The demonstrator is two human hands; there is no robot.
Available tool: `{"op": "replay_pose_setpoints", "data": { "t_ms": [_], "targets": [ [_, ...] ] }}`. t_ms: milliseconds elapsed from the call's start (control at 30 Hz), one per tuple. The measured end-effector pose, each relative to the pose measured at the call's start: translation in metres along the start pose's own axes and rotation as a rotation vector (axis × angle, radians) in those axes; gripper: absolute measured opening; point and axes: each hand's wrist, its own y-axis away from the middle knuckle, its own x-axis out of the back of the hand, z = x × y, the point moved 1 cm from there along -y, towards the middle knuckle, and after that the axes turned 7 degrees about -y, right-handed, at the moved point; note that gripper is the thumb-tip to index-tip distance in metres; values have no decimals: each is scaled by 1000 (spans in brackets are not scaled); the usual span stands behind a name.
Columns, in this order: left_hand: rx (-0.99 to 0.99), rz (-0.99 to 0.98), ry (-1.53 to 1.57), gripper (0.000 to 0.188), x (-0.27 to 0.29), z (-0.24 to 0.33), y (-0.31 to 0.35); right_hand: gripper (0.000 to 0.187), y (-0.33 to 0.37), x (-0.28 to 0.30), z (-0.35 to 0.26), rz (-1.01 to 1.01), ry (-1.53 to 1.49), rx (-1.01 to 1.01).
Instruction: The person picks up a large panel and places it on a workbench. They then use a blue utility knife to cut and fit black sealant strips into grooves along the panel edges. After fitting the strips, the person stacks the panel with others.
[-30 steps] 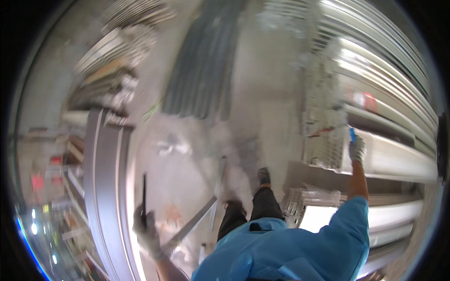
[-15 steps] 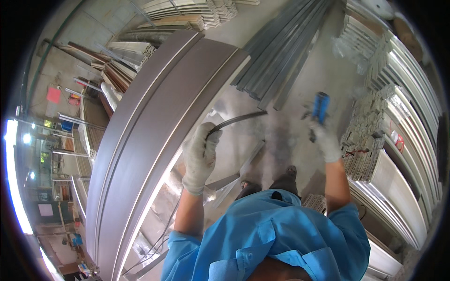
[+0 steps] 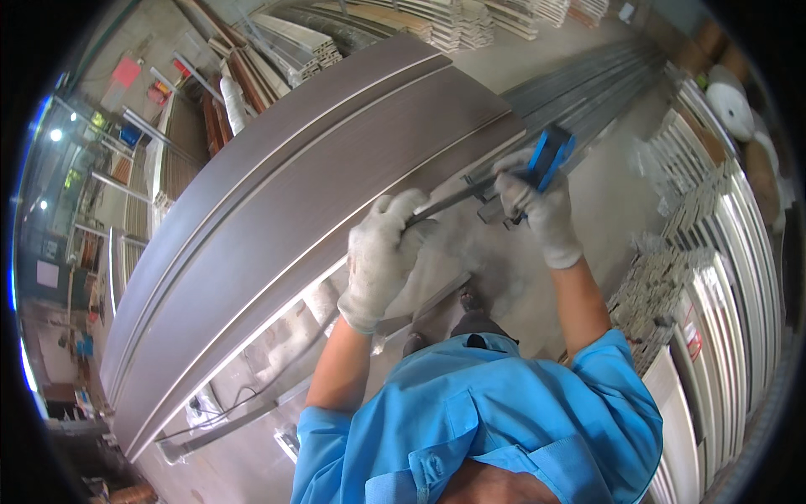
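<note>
A thin dark strip runs from my gloved left hand, whose fingers are closed around one end of it. My right hand, also in a whitish glove, grips a blue-and-black hand tool whose exact kind I cannot make out. The strip's far end reaches the tool's dark front part; whether the tool clamps it is unclear. Both hands are by the near long edge of a large brown-grey panel with lengthwise grooves and pale edges. My left hand overlaps that edge in the picture.
Long dark grey bars lie on the floor beyond the panel. Stacked pale profiles stand along the right side. More boards are piled at the far left. A cable trails beneath the panel's near edge.
My right hand has brought the blue tool leftward and up to the strip's far end. My left hand has moved slightly right with the strip. The head view has turned, shifting the panel.
</note>
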Motion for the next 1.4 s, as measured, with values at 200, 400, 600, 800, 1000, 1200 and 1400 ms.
{"op": "replay_pose_setpoints", "data": {
  "t_ms": [200,400,600,800,1000,1200,1400],
  "targets": [
    [29,105,-282,17,-35,5,-35,10,-71,58,12,138,-183,-87],
    [-108,94,-597,15,-106,-7,-86,15,-124,127,49,197,89,-101],
    [-57,62,-788,9,-154,-17,-106,21,-158,158,89,206,143,-143],
    [-69,125,-723,6,-165,-19,-122,22,-168,169,102,239,90,-174],
    [-8,104,-644,8,-169,-17,-138,22,-172,174,103,304,10,-242],
    [-78,7,-562,29,-169,-17,-159,23,-173,172,107,297,-79,-276],
    [-315,-200,-492,56,-183,-18,-207,24,-171,172,108,276,-53,-249]
  ]
}}
